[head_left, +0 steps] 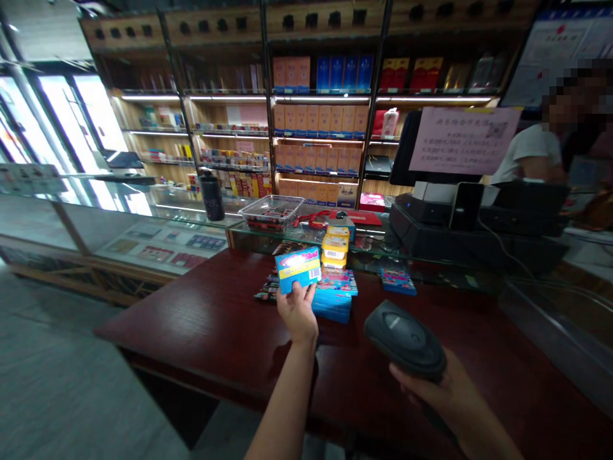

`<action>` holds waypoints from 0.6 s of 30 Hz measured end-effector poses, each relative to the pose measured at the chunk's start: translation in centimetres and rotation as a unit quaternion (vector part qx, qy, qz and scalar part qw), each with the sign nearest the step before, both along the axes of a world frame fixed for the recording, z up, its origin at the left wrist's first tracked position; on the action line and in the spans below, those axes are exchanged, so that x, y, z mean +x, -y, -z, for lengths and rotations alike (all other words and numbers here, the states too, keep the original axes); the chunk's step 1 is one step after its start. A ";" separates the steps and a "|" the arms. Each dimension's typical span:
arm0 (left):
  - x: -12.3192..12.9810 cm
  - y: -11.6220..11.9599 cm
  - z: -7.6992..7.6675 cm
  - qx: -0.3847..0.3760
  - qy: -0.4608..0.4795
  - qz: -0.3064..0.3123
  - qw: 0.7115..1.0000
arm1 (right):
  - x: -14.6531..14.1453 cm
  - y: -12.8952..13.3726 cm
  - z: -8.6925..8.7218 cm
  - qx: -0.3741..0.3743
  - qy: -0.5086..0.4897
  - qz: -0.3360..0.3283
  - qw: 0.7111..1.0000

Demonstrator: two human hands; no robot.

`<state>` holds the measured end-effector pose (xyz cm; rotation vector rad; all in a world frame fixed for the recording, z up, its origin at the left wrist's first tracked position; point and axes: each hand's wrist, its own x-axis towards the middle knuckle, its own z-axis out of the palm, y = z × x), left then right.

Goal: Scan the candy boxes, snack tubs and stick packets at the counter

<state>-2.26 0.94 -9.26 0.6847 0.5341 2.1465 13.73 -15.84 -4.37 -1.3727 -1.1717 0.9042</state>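
Observation:
My left hand (297, 314) grips a flat blue packet (297, 265) with a yellow band and a barcode, raised above the dark red table (201, 313). In my right hand (431, 383) is a black handheld scanner (405, 338), its head pointing up and to the left. Just behind and right of the blue packet lies a stack of blue boxes (335, 305). Yellow tubs (334, 249) are piled behind that stack. Another blue packet (397, 281) rests separately to the right, beyond the scanner.
On the glass counter (191, 214) stand a black cup (211, 197) and a clear plastic tray (271, 211). A monitor with a pink paper sign (460, 140) is at the right, with a person (531, 150) behind. A clear bin (550, 326) sits at the right edge.

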 end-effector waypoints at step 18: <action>0.1 -0.1 0.7 -0.032 -0.136 -0.121 0.983 | 9.7 -1.8 5.6 -0.043 0.556 0.179 0.811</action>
